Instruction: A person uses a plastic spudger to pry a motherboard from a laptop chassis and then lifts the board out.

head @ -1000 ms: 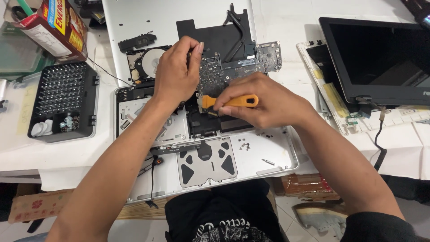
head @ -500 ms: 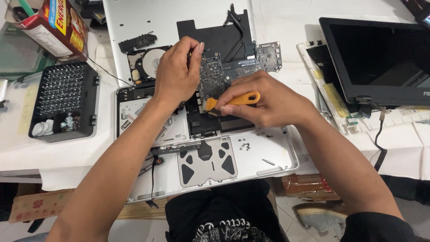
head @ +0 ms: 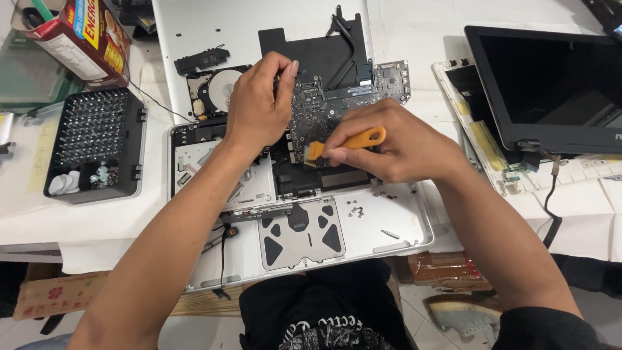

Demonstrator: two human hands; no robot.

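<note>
The opened silver aluminium laptop shell (head: 402, 227) lies under both hands. Left hand (head: 256, 107) fingers pinch the green logic board (head: 324, 107); it could flex. Right hand (head: 395, 146) fingers clamp an orange plastic pry tool (head: 353, 141), whose tip may slip and gouge connectors.

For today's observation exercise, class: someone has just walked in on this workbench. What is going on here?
A person is working on an opened silver laptop lying with its insides exposed. The left hand grips the edge of the dark circuit board, tilted up from the case. The right hand holds an orange pry tool with its tip at the board's lower edge. A black tray of screwdriver bits sits to the left, and a second laptop screen lies to the right.
</note>
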